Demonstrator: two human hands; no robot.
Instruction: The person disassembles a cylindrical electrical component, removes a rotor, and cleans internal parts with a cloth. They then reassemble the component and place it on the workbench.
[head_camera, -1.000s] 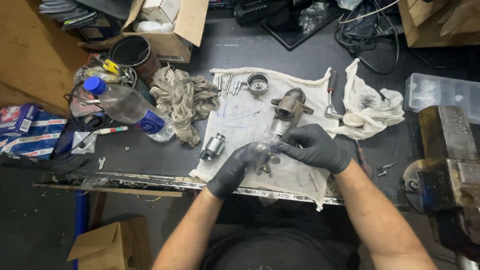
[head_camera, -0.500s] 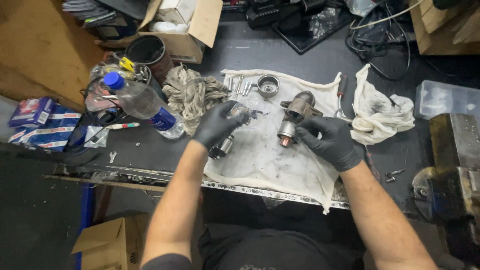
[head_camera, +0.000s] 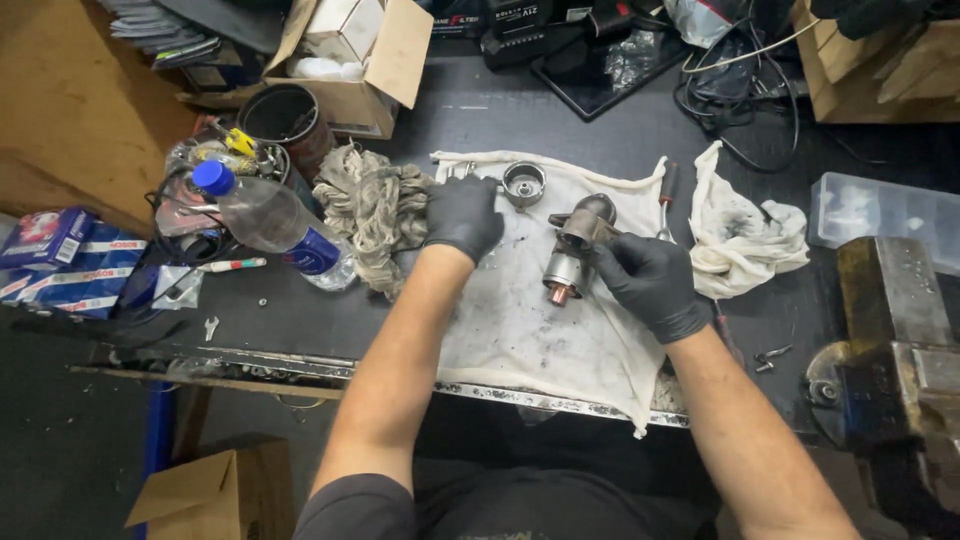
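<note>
Motor housing (head_camera: 572, 255) lies lengthwise from one to seven o'clock; the right hand (head_camera: 648, 283) grips its flank, while the left hand (head_camera: 462, 215) rests curled at ten o'clock, contents hidden.

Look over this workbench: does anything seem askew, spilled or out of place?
The plastic bottle lies tipped on its side by the crumpled rag; nothing looks spilled. The white cloth under the metal motor part hangs over the bench edge, stained.

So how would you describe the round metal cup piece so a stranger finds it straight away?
On the white cloth, look near its far edge. The round metal cup sits just right of the gloved left hand, the only open ring-shaped part there.
</note>
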